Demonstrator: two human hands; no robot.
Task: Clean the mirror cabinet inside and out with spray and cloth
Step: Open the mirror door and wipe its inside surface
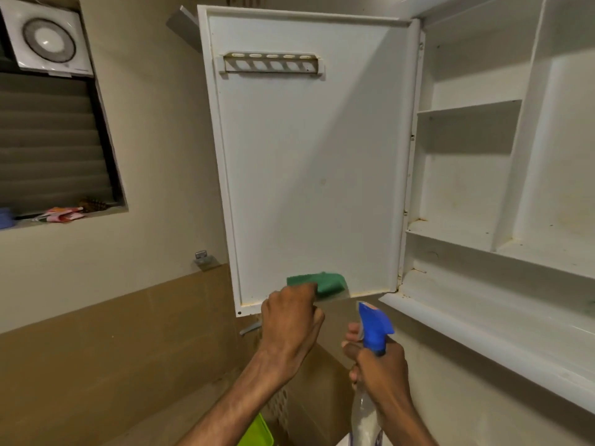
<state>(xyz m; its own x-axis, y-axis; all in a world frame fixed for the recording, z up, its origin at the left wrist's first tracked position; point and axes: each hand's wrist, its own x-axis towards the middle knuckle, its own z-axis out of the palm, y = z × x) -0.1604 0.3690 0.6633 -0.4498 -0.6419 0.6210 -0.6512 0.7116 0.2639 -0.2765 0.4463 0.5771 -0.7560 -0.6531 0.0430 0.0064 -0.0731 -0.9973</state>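
The cabinet door (pixel 309 162) hangs swung open to the left of the cabinet body, its white inner face toward the camera and its long axis upright; a slotted holder (pixel 272 63) runs crosswise near its top. Down at the door's bottom edge the left hand (pixel 291 323) pinches a green cloth (pixel 325 282) in curled fingers and presses it flat to the panel, so nearly all the unwiped face lies above the fingers and the likely stroke is upward along the door. The cloth lies crosswise, parallel to the bottom rim. Just right of it and lower, apart from the door, the right hand (pixel 380 371) is wrapped round the neck of a spray bottle (pixel 373 329), whose clear body runs down out of view; its blue nozzle points up and left toward the door's lower right corner. Further right the open cabinet shelves (pixel 467 106) stand bare and stained, nearer the right hand than the left.
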